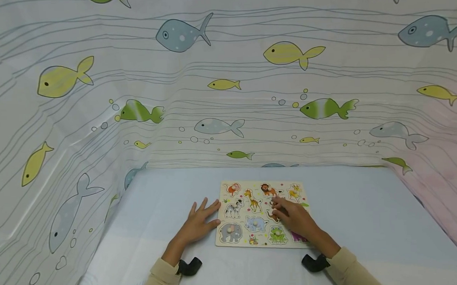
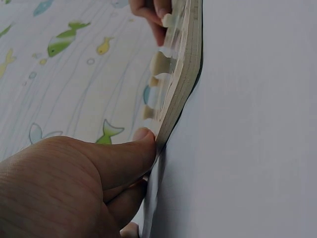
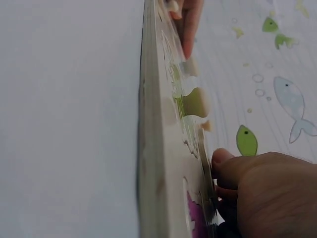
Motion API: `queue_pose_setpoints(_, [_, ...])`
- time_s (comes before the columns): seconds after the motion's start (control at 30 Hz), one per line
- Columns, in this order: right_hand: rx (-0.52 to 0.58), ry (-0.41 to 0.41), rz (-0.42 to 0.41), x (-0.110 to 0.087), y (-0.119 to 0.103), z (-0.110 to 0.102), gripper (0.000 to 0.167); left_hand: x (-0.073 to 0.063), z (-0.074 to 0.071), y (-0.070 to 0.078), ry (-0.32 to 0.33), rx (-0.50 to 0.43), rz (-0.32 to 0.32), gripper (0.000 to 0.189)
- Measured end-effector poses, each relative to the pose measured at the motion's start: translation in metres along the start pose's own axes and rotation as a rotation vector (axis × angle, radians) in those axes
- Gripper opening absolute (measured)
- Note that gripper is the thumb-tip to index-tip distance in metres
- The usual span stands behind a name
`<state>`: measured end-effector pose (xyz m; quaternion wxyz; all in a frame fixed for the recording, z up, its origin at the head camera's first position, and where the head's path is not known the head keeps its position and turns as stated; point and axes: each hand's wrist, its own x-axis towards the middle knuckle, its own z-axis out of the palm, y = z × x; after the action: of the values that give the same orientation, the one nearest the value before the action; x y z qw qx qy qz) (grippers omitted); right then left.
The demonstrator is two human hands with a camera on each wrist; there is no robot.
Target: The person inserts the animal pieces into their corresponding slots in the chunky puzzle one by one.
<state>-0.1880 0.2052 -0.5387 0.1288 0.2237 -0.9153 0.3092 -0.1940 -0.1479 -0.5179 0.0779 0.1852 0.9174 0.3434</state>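
A wooden peg puzzle board with animal pieces lies flat on the table. My left hand is at its left side, fingers spread and touching the edge; in the left wrist view the thumb rests against that edge. My right hand reaches over the right half of the board and pinches a brown puzzle piece with a curled tail, seemingly a monkey, partly hidden by the fingers. The right wrist view has this piece's edge raised above the board, beside the thumb.
Elephant, zebra, giraffe, lion and frog pieces sit on the board. A purple piece is partly covered by the right hand. Fish-patterned cloth walls surround the pale tabletop.
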Motion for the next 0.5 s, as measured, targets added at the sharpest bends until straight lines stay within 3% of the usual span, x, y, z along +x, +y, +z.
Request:
queue_pose_setpoints(0.23, [-0.032, -0.001, -0.062, 0.0014, -0.0005, -0.0008, 0.035, 0.0001, 0.0007, -0.0011, -0.002, -0.003, -0.002, 0.061])
queue_pose_setpoints(0.5, [-0.035, -0.022, -0.016, 0.0015, -0.0020, -0.0022, 0.036, 0.0008, 0.0011, -0.0014, -0.001, -0.005, -0.002, 0.061])
